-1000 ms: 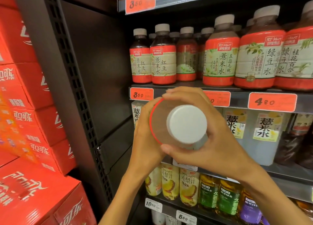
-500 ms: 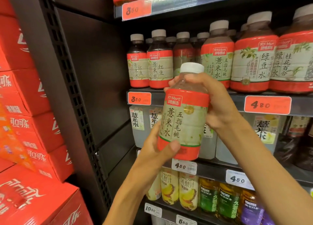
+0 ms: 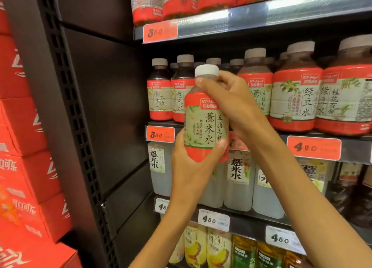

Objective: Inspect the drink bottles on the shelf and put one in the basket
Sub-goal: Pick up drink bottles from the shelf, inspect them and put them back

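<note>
A person holds a bottle (image 3: 205,118) upright in front of a shop shelf (image 3: 261,133), clear of the shelf and level with its second row. The left hand (image 3: 193,167) grips the bottle's red base from below, thumb curled across the front of the label. The right hand (image 3: 231,104) grips the neck and shoulder from the right side, fingers wrapped just under the white cap (image 3: 207,69). The label faces the camera: a red band at the top, a pale green panel with dark Chinese characters, and a red band at the bottom.

Behind the bottle stands a row of similar red-banded drinks (image 3: 291,94), smaller ones at the left and larger ones at the right, all upright with pale caps. Orange price tags (image 3: 160,134) hang on the shelf edge below them, one reading 3.80 and another further right reading 4.80. The shelf below carries tall bottles of clear liquid (image 3: 238,179) with white-and-green labels. Lower still are yellow juice bottles (image 3: 205,245) and green tea bottles, behind white price tags. The top shelf holds more red-based bottles, cut off by the frame edge.

To the left, beyond a dark perforated upright (image 3: 66,106), stacked red cartons (image 3: 22,146) with white lettering fill the side of the frame. No basket is in view.
</note>
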{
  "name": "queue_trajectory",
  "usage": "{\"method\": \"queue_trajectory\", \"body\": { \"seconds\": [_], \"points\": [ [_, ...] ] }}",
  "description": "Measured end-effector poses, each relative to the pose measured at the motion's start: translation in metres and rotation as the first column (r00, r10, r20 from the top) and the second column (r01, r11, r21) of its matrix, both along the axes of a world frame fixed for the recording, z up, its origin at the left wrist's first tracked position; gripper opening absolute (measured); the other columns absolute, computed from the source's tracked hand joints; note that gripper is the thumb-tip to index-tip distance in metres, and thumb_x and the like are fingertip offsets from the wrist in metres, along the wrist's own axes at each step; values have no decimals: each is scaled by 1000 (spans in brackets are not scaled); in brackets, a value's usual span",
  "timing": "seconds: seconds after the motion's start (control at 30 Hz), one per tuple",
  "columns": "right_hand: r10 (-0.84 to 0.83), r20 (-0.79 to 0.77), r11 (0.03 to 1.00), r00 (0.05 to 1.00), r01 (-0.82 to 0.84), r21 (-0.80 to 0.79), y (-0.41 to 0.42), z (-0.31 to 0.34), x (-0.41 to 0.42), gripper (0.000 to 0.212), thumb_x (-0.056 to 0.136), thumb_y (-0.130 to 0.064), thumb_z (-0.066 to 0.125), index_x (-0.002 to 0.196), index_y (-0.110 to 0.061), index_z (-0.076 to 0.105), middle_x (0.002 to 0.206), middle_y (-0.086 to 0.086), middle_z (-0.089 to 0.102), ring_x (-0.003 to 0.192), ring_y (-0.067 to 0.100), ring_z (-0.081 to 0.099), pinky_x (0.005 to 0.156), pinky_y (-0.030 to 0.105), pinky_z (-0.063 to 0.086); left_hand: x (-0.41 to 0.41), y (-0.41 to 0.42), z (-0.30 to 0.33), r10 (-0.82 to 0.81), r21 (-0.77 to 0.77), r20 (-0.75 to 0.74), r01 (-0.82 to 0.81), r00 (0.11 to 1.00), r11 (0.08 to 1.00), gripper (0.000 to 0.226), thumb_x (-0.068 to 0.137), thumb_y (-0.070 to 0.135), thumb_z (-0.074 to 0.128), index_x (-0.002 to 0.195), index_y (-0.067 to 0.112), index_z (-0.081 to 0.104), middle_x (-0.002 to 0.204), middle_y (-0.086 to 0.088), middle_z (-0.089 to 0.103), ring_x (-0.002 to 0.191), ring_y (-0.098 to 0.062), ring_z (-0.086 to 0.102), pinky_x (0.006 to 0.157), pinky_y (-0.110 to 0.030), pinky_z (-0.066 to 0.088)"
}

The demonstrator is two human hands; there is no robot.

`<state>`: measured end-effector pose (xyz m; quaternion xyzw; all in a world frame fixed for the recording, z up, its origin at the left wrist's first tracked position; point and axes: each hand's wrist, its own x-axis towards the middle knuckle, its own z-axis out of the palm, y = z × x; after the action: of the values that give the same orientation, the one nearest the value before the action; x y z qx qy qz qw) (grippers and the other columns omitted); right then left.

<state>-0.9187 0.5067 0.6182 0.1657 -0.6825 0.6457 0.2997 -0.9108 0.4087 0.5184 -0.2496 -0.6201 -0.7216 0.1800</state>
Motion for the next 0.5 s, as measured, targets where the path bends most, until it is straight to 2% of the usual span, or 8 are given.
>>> {"method": "queue_trajectory", "body": {
  "seconds": [0.1,0.13,0.3,0.37,0.5],
  "points": [
    [-88,-63,995,994,91,37,2,18,-11,21,85,-18,70,102,-6,65,92,12,72,75,13,67,71,30,56,-21,5,14,98,-124,-49,-103,994,987,61,59,65,67,114,41,55,113,12,59,113,-8,56,92,-27,50],
    [-124,-82,990,989,129,61,2,24,-13,22,85,-19,70,102,-5,66,95,14,72,77,14,67,72,31,56,-28,6,18,134,-166,-64,-143,989,976,60,58,69,61,112,45,53,113,15,54,116,-7,50,94,-26,45],
    [-240,-141,963,961,254,90,5,37,-25,24,85,-19,70,105,-6,66,97,13,71,93,26,68,85,41,55,-52,13,31,177,-282,-59,-187,982,941,91,52,77,50,131,34,46,119,5,42,117,-9,40,97,-24,34],
    [-256,-158,954,954,275,117,7,36,-29,26,85,-19,70,107,-6,65,98,12,71,94,26,68,86,43,54,-57,16,32,194,-297,-77,-208,978,932,92,51,77,49,131,32,47,114,4,42,116,-11,41,98,-24,35],
    [-298,-177,935,938,324,144,10,34,-37,28,85,-23,70,109,-8,64,99,6,70,94,19,67,87,42,53,-64,19,34,245,-336,-102,-265,964,904,93,51,77,48,130,27,50,111,-1,46,113,-17,43,102,-37,41]
  ]
}}
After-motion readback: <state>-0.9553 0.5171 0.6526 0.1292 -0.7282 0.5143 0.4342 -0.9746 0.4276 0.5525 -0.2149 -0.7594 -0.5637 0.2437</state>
